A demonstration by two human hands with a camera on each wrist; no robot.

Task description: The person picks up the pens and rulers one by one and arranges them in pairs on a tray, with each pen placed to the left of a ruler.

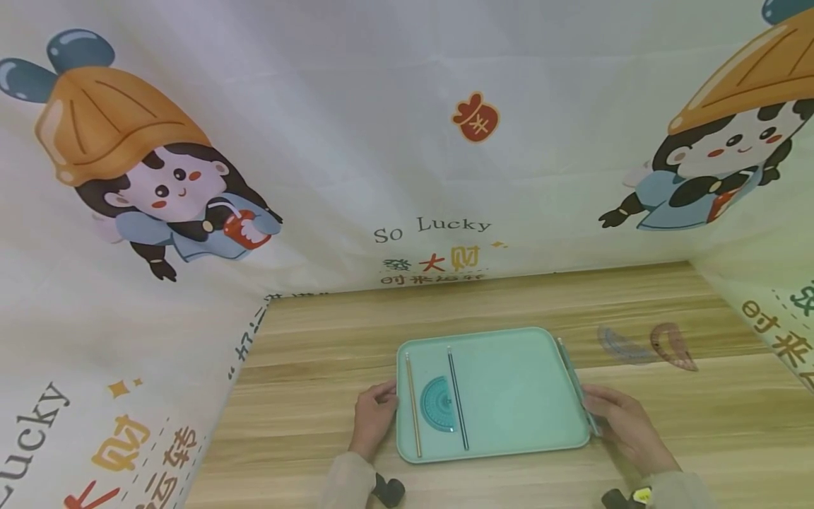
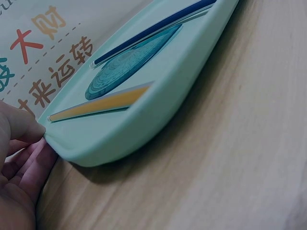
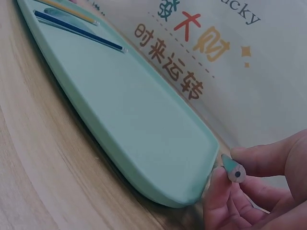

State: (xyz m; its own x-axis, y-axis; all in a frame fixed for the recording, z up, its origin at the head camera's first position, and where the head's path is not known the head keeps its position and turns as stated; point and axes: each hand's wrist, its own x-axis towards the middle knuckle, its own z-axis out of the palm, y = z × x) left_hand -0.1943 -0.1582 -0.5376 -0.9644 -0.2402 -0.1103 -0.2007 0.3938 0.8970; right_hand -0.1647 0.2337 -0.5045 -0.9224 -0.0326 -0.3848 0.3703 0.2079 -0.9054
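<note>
A mint-green tray (image 1: 509,396) lies on the wooden table. My left hand (image 1: 374,418) pinches its left rim, the thumb on the edge and the fingers lower against the side in the left wrist view. On the tray are a yellow pencil (image 1: 413,406), a teal protractor (image 1: 437,404) and a dark blue pencil (image 1: 457,399), all towards the left end. Along the right rim, my right hand (image 1: 623,420) holds a green pencil (image 3: 231,165) between thumb and fingers. Its sharpened end points at the camera in the right wrist view.
Two more protractors lie on the table beyond the tray's right side, a clear bluish one (image 1: 622,346) and a reddish one (image 1: 673,346). A white printed cloth (image 1: 343,177) hangs behind the table and along both sides.
</note>
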